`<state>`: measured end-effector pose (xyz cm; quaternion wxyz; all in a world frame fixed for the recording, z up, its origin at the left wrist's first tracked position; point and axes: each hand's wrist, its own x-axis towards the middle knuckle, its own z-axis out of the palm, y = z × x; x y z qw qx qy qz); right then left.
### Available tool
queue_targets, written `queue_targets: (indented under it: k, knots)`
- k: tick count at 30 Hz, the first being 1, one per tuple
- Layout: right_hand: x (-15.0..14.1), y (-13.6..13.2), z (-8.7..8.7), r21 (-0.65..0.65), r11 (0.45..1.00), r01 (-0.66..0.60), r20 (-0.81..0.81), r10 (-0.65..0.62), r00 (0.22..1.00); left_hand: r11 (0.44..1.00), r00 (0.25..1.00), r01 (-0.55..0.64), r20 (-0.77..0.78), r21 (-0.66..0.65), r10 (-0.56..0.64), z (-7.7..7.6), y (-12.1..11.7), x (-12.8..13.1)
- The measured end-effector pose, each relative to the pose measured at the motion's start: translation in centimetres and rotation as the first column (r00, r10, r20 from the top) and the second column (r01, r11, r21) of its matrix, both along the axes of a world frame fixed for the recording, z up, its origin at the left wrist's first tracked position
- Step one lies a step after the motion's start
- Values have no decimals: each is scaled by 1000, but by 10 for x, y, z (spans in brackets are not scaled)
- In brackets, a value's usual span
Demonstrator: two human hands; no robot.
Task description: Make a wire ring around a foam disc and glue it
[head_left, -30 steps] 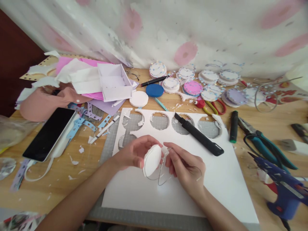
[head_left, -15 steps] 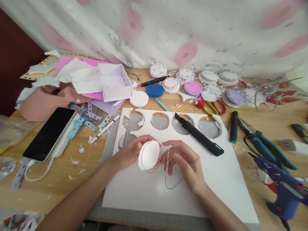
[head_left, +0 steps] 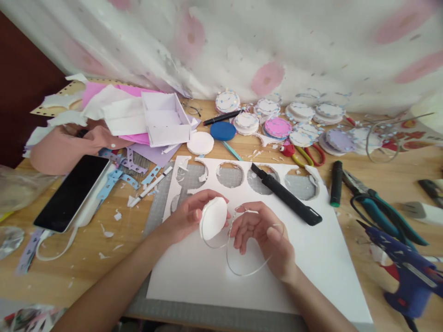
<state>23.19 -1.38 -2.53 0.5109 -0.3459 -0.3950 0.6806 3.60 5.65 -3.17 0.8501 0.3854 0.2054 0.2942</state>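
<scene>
My left hand (head_left: 188, 216) holds a round white foam disc (head_left: 213, 217) tilted on edge, thumb near its rim and fingers behind. A thin wire (head_left: 247, 275) runs along the disc's lower rim and loops across to the right, partly twisted near my fingertips. My right hand (head_left: 265, 235) is just right of the disc, fingers loosely curled with the wire loop passing over and behind them; the thumb stands apart from the index finger. Beneath both hands lies a white foam board (head_left: 221, 290) with round holes cut along its far side.
A black utility knife (head_left: 287, 193) lies on the board. To the right are a green-tipped marker (head_left: 336, 183), pliers (head_left: 384, 207) and a blue glue gun (head_left: 404, 276). Several decorated discs (head_left: 278, 127) line the back. A phone (head_left: 72, 193) and an open white box (head_left: 166, 119) are left.
My right thumb has moved away from the index finger, and the wire loop has spread wider and lower. The disc has turned slightly and shifted a little left in my left hand.
</scene>
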Motion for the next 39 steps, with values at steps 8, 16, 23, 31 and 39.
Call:
queue_targets:
  k: [8, 16, 23, 31, 39]
  knots:
    - [0, 1, -2, -20, 999, -41, 0, 41, 999, 998, 1000, -14, 0, 55, 14, -1, 0, 1]
    - [3, 9, 10, -56, 994, -89, -41, 86, 995, 997, 997, -66, -32, 49, 68, 4, -1, 3]
    - [4, 11, 5, -135, 990, 47, 94, -34, 995, 994, 993, 109, 46, 10, -109, 12, -1, 0]
    - [0, 5, 6, -15, 1000, 0, 290, 5, 957, 958, 967, 256, 35, -127, -253, 25, -5, 1]
    - [-9, 2, 5, -78, 976, -206, 279, 219, 935, 966, 975, 222, 15, -131, -222, 6, -8, 1]
